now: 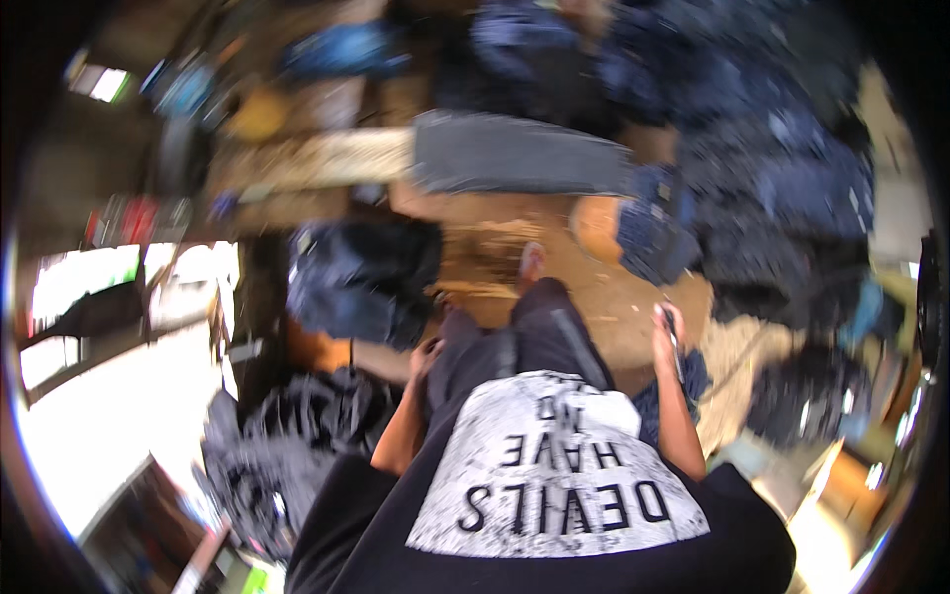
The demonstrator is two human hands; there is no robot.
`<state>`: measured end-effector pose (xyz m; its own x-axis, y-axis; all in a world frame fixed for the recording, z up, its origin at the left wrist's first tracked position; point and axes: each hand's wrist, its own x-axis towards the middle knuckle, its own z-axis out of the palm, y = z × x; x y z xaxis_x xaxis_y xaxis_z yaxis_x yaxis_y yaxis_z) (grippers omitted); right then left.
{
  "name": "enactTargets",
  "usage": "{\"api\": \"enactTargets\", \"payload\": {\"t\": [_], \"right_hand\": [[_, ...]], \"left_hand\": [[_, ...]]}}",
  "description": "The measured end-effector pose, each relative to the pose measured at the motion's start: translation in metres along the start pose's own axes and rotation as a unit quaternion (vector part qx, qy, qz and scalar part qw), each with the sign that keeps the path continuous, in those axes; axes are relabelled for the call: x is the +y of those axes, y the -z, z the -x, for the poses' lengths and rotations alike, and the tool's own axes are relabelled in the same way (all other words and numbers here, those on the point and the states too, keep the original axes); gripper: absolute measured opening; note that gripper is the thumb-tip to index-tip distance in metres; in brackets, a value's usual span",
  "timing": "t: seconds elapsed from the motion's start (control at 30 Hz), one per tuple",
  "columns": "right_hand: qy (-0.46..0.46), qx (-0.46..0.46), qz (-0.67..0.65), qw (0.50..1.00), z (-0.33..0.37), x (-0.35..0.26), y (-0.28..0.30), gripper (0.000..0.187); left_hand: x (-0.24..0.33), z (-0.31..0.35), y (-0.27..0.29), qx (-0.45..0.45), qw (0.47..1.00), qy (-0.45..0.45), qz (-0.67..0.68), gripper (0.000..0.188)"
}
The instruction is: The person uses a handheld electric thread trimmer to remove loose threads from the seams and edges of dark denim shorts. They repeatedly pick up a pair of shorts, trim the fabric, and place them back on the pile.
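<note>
My right hand is closed around a slim, dark handheld thing that runs back along the wrist. Motion blur hides its exact kind. Low beside my left thigh hangs my left hand, its fingers partly hidden and smeared. Close to it lies a stack of dark blue and black cloth. Ahead of my right hand, a dark blue cloth bundle leans by a round tan object.
A bench or plank with a dark grey cover crosses ahead of my feet. Large heaps of dark blue cloth fill the right side. Crumpled black cloth lies at left, near a bright opening. The floor is brown.
</note>
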<state>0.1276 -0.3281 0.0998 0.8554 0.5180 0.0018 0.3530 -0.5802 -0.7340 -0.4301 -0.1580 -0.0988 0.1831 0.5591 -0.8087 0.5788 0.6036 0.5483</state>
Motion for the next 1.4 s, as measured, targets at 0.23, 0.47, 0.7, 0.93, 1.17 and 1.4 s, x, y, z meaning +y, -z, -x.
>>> {"api": "enactTargets", "payload": {"t": [0.23,0.47,0.7,0.93,1.17,1.4], "right_hand": [[-0.011,0.122,-0.113,0.986,-0.191,0.081,-0.067,0.048],[0.027,0.12,0.019,0.992,-0.344,0.171,-0.143,0.066],[-0.05,0.133,-0.032,0.989,-0.36,0.199,-0.135,0.046],[0.094,0.062,-0.057,0.992,-0.335,0.055,-0.054,0.033],[0.097,0.07,-0.102,0.988,-0.247,-0.128,-0.086,0.044],[0.155,-0.02,-0.19,0.969,-0.138,-0.285,-0.161,0.039]], "left_hand": [[0.112,0.015,0.06,0.087,0.99,0.024,-0.105,0.053],[0.298,0.042,-0.026,-0.006,0.997,0.055,-0.052,0.046],[0.499,0.029,-0.192,-0.211,0.91,-0.139,-0.328,0.052],[0.663,-0.022,-0.316,-0.196,0.844,-0.427,-0.259,0.062],[0.703,-0.124,-0.322,-0.184,0.652,-0.473,-0.563,0.056],[0.63,-0.126,-0.087,-0.063,0.77,-0.583,-0.252,0.038]]}}
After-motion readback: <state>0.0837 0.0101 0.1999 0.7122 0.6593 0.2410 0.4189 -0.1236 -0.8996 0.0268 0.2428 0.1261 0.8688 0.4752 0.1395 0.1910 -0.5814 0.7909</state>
